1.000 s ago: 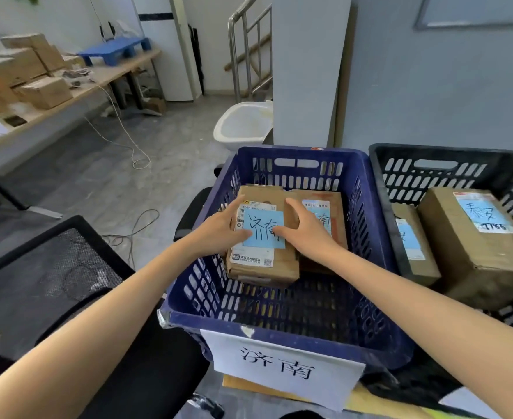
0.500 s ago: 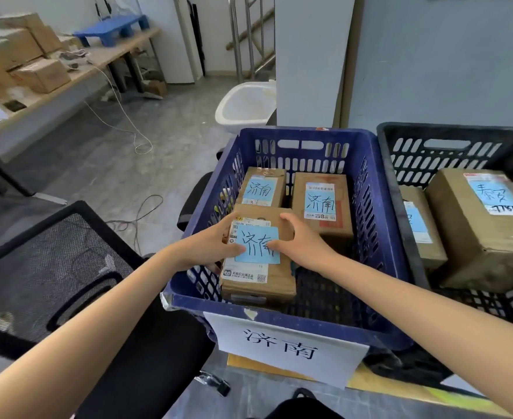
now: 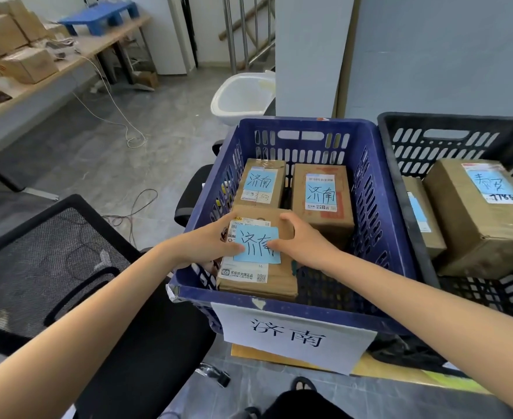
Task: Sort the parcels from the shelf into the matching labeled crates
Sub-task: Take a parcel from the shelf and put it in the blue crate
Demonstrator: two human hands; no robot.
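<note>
A brown cardboard parcel (image 3: 256,276) with a blue 济南 note lies in the near left part of the blue crate (image 3: 379,213), whose front carries a white 济南 label (image 3: 291,337). My left hand (image 3: 210,243) grips the parcel's left side, thumb on top. My right hand (image 3: 302,241) grips its right side, thumb on the blue note. Two more parcels with blue 济南 notes, the left one (image 3: 261,182) and the right one (image 3: 323,195), sit at the back of the crate.
A black crate (image 3: 449,137) to the right holds a large parcel (image 3: 485,213) and a smaller one (image 3: 421,213). A black mesh chair (image 3: 52,267) stands at the left. A white basin (image 3: 243,96) sits behind the crates. A table with cardboard boxes (image 3: 13,49) runs along the far left.
Both hands have brought the parcel down and toward the crate's near left corner, uncovering the two parcels behind it. The camera has tilted down closer to the crate.
</note>
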